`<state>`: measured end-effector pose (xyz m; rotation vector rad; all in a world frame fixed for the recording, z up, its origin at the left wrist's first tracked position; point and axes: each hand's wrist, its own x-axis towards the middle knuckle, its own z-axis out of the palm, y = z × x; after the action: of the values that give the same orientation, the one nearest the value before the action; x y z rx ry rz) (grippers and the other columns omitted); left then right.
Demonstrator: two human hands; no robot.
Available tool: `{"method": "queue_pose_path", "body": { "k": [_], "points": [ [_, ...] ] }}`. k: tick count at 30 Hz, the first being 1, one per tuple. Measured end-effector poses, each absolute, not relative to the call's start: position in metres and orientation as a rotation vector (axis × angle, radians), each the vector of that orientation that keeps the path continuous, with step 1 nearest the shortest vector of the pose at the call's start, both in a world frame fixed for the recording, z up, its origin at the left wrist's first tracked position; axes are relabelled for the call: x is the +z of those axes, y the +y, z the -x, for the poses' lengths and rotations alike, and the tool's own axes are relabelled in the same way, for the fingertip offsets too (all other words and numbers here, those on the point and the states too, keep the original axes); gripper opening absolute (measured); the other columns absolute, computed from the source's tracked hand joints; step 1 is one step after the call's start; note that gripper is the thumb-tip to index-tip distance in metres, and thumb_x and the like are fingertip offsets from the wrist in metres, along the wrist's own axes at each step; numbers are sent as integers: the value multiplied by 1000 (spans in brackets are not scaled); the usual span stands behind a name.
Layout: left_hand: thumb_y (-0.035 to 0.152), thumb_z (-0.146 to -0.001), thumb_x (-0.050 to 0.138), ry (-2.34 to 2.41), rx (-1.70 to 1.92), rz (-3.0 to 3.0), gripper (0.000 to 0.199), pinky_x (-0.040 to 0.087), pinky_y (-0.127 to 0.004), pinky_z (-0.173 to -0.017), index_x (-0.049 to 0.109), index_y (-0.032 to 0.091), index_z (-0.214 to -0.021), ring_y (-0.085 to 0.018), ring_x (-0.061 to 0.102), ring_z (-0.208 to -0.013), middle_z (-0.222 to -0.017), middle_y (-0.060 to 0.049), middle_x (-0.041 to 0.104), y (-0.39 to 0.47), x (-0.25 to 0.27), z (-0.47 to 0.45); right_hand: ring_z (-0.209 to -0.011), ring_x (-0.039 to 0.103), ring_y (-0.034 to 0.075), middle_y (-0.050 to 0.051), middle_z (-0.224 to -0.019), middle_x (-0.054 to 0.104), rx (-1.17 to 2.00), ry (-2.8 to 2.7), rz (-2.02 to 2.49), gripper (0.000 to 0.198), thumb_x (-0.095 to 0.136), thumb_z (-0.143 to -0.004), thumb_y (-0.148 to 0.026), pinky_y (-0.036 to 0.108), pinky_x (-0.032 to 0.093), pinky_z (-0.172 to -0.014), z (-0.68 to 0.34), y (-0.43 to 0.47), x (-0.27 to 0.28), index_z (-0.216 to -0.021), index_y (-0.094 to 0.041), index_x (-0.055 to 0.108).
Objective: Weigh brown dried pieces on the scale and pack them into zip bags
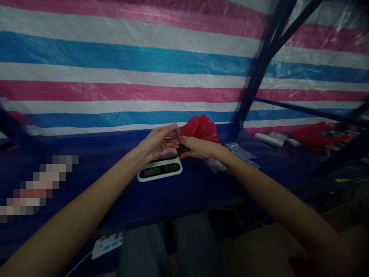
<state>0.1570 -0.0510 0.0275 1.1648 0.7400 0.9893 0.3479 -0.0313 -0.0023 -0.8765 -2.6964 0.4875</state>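
the kitchen scale (pixel 160 172) sits on the blue table (pixel 173 196), nearest the person. above it, the left hand (pixel 155 143) holds a small clear cup (pixel 174 133). just right, the right hand (pixel 199 147) bends its fingers into dark bits (pixel 182 149); whether it grips any, i cannot tell. behind are a red bag (pixel 205 129) and a striped sheet (pixel 129 57).

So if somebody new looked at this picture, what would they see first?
Probably the big striped sheet, with its pink, white and blue bands stretching across behind the blue table. Next might be the bright red plastic bag, on the table just beyond the right hand. Then the eye may drop to the white scale, below the left hand, which holds a small clear cup.
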Motion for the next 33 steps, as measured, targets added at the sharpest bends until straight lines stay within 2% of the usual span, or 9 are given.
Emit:
{"method": "queue_pose_path", "body": {
  "k": [2,4,9,11,15,18,25,30,33],
  "points": [
    [36,-95,67,706,956,-1164,24,57,-18,-54,67,12,-94,-9,66,-57,-79,-6,71,-56,25,-162,-96,65,20,9,-106,70,507,-2688,825,12,66,-90,-13,33,53,-90,-348,-30,-4,-102,-15,68],
    [39,-95,66,673,940,-1170,27,57,-19,-53,66,12,-95,-10,67,-56,-78,-6,71,-64,23,-168,-93,65,19,8,-100,71,526,-2653,829,11,60,-90,-9,33,53,-90,-349,-31,-5,-93,-15,68],
    [49,-89,71,550,744,-1260,38,58,-23,-53,67,11,-89,-12,65,-55,-74,-6,68,-85,11,-183,-70,63,15,2,-80,72,767,-2515,955,14,58,-85,-8,25,53,-64,-357,-28,-8,-85,-16,69],
    [52,-85,74,528,637,-1304,41,58,-26,-53,69,11,-90,-12,65,-57,-78,-7,68,-91,3,-187,-64,62,13,1,-73,70,776,-2513,1004,13,59,-82,-7,24,50,-59,-359,-23,-10,-84,-16,69],
    [54,-80,77,548,606,-1354,44,60,-29,-59,70,12,-91,-14,66,-63,-81,-7,66,-95,-7,-192,-73,65,13,2,-86,73,663,-2522,990,22,59,-81,-7,23,50,-66,-360,-12,-11,-96,-17,72],
    [57,-80,76,627,669,-1409,45,60,-30,-59,71,13,-88,-13,63,-63,-80,-7,66,-96,-6,-191,-84,66,15,4,-94,73,555,-2553,923,23,61,-78,-6,24,50,-72,-361,-8,-10,-95,-17,72],
    [54,-83,75,809,695,-1403,43,61,-31,-66,71,12,-89,-14,66,-67,-82,-8,68,-93,1,-182,-80,65,15,6,-93,73,507,-2479,904,15,65,-84,-11,26,49,-71,-371,-16,13,-97,-12,73],
    [47,-98,57,858,791,-1193,35,62,-37,-62,63,13,-95,-14,62,-56,-74,-4,62,-83,0,-180,-84,67,17,7,-94,75,474,-2353,884,13,69,-88,-22,29,51,-76,-382,-24,39,-97,-15,75],
    [42,-105,40,809,792,-1073,36,60,-34,-56,59,14,-93,-14,59,-53,-68,-2,57,-80,1,-180,-88,68,18,7,-98,75,496,-2295,828,15,70,-89,-26,32,52,-81,-382,-32,48,-99,-16,75]
  ]
}}
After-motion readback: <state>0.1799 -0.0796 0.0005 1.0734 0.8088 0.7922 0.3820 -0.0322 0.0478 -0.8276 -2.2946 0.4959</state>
